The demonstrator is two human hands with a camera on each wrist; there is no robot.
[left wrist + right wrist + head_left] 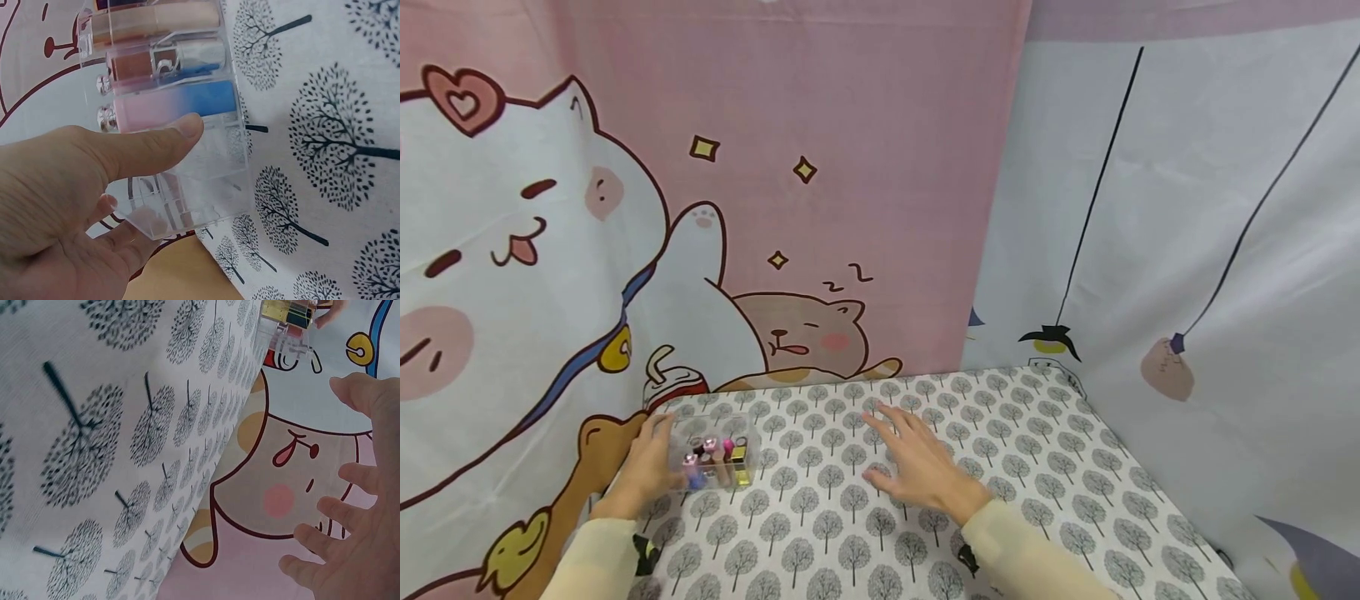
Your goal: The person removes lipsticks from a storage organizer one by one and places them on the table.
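At the left of the head view my left hand point(643, 467) grips the left end of a clear plastic organizer point(747, 427). In the left wrist view the thumb lies along the front wall, with the fingers behind. Several cosmetic tubes stand in the organizer's compartments. Among them are a pink-and-blue tube point(169, 106), closest to the thumb, and a yellow one with a dark band point(741, 467). My right hand point(921, 467) is held over the tablecloth to the right, fingers spread and holding nothing.
A white tablecloth point(853, 554) printed with grey trees covers the table. Behind it hangs a pink curtain point(887, 167) with cartoon cats, and a pale printed curtain point(1247, 208) closes off the right side.
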